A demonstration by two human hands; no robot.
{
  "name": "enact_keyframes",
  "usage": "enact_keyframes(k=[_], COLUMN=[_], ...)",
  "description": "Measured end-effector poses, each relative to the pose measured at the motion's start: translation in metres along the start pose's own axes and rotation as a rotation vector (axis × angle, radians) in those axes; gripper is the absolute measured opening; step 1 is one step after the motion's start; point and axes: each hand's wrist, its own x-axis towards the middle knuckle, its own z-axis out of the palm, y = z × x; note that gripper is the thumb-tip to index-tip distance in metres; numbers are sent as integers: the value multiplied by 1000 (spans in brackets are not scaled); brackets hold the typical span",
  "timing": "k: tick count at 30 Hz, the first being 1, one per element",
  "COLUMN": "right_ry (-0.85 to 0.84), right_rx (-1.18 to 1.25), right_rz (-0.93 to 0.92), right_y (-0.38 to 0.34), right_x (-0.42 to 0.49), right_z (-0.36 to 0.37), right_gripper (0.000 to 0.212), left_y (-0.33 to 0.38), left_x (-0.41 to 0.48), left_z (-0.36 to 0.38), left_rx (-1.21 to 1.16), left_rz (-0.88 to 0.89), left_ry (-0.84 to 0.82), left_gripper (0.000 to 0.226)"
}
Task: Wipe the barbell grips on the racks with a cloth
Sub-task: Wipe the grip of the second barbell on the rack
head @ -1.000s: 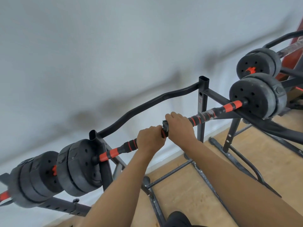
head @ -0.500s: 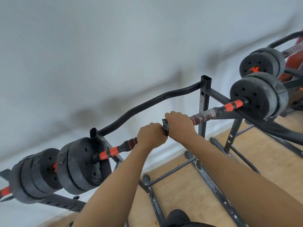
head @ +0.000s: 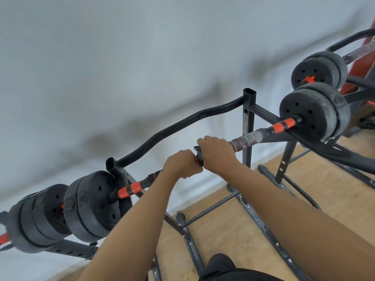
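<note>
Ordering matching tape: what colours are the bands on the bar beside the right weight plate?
Alternating orange-red and black bands, clearest in the head view.

White wall [head: 101, 57] (shadowed), light wooden floor [head: 219, 240]

Both bare forearms reach up and fwd from the bottom edge, converging mid-view. L hand [head: 182, 165] is fisted, knuckles up, back of hand to the camera, fingers curled over the black-and-orange barbell bar [head: 132, 188]. R hand [head: 218, 155] sits just beside it, nearly touching, and is fisted over the same bar w/ the wrist about straight. A scrap of dark grey cloth [head: 199, 157] pokes out from under its thumb side, btwn the two hands. R forearm is nearer the lens and fills the lower right corner. L forearm rises steeper from lower centre. Most fingertips are hidden behind the bar.
</note>
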Motion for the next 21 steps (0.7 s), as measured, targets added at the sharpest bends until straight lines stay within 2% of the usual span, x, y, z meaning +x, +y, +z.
enact_keyframes(k=[3, 5, 6, 7, 9, 11, 12, 13, 15, 17, 19, 21], right_ry=[7, -15, -29, -47, -103, -164, -182, -187, -162, -131, -122, -118], right_rx=[-37, -24, -10, 16, 79, 104, 100, 91, 69, 47, 26, 41], right_rz=[0, 7, 14, 23, 42, 51, 48, 42, 22, 13, 5, 16], right_y=[-3, -2, -1, 1, 3, 2, 1, 0, 1, 3, 1, 0], right_x=[4, 5, 5, 4, 4, 5, 6, 6, 6, 6, 7, 5], right_z=[2, 2, 2, 1, -4, -9, -11, -12, -11, -9, -8, -6], right_gripper=[15, 16, 17, 18, 21, 24, 25, 25, 21, 19, 16, 12], left_y=[3, 7, 8, 6, -3, -11, -13, -14, -9, -1, -1, 0], left_x=[-18, -27, -26, -21, -5, 6, 8, 10, 8, 1, -11, -27], left_z=[29, 41, 40, 34, 13, -6, -9, -8, -3, 3, 19, 43], left_rx=[251, 278, 281, 279, 224, 33, -75, -157, -203, -124, 105, 253], left_rz=[38, 67, 73, 79, 94, 93, 97, 101, 85, 73, 87, 149], left_ry=[402, 535, 523, 437, 132, -167, -255, -298, -301, -161, 153, 476], left_gripper=[21, 22, 20, 19, 18, 32, 40, 39, 16, 13, 19, 15])
